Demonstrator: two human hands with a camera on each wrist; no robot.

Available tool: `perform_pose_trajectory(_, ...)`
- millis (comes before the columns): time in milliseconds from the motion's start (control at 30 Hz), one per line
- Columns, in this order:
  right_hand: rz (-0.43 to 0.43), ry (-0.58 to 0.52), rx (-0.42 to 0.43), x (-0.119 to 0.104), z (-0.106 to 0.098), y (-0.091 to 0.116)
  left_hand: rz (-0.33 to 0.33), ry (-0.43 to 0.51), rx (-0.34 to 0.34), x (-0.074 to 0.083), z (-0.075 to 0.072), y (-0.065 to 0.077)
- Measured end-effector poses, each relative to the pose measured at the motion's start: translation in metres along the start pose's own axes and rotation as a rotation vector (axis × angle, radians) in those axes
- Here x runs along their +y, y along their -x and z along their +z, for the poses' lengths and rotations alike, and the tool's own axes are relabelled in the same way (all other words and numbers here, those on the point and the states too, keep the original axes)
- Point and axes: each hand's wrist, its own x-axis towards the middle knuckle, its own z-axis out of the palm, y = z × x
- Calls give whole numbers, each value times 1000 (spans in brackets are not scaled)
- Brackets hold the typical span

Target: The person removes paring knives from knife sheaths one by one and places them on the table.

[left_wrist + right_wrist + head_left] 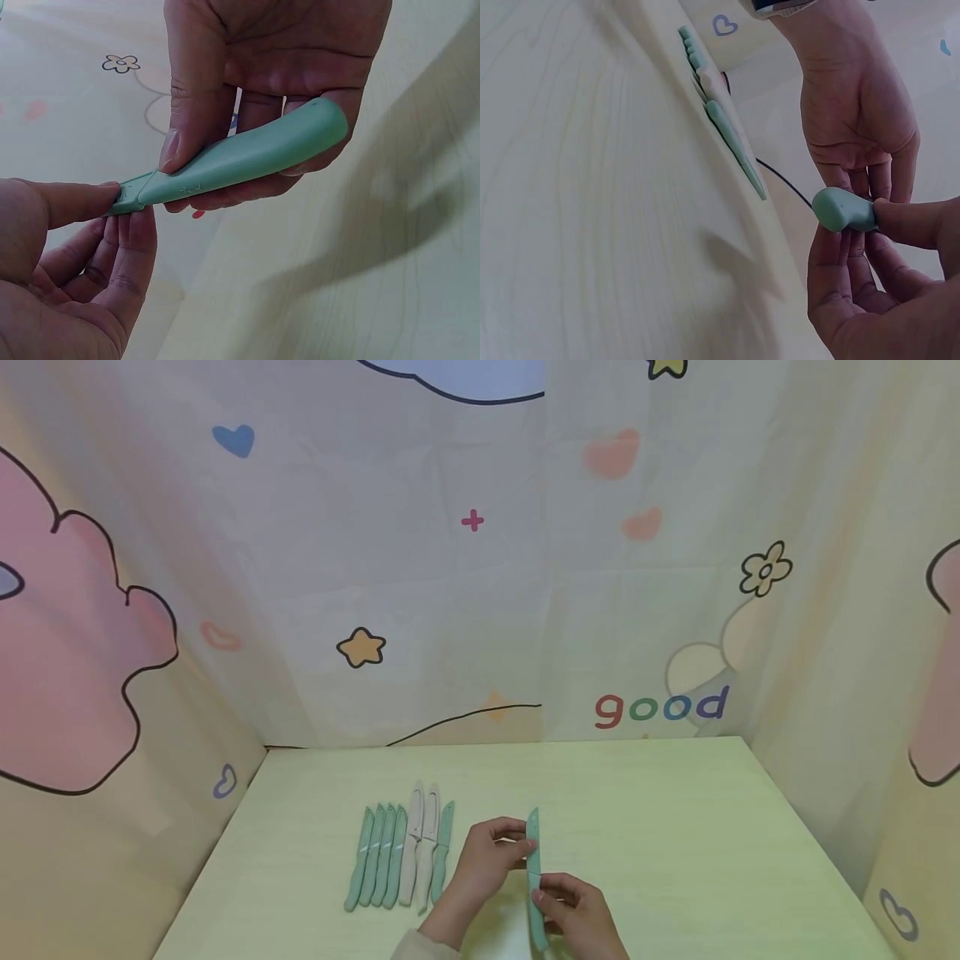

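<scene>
A slim green knife (534,862) in a matching green sheath stands nearly upright in the head view, between both hands above the table. My left hand (483,862) pinches the sheath with thumb and fingers. Lower down, my right hand (583,912) holds the curved handle between its thumb and fingers. In the left wrist view a thin seam shows where the handle (259,154) meets the sheath (129,196); the sheath's tip is hidden there. The right wrist view looks onto the rounded handle end (840,210), which hides most of the knife.
Left of my hands, several green knives (372,860) lie side by side on the pale table (697,852). Beside them come two cream knives (410,856) and another green knife (444,847). A printed curtain (420,568) hangs behind and along both sides.
</scene>
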Motion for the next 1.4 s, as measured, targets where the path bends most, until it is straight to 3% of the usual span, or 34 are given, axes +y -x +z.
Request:
perform_pose_trajectory(200, 12, -5, -8, -1, 0, 0, 1, -15, -2, -6, -1, -5)
perform_pose_trajectory(1400, 37, -18, -30, 4, -7, 6, -7, -21, -9, -6, 6, -6)
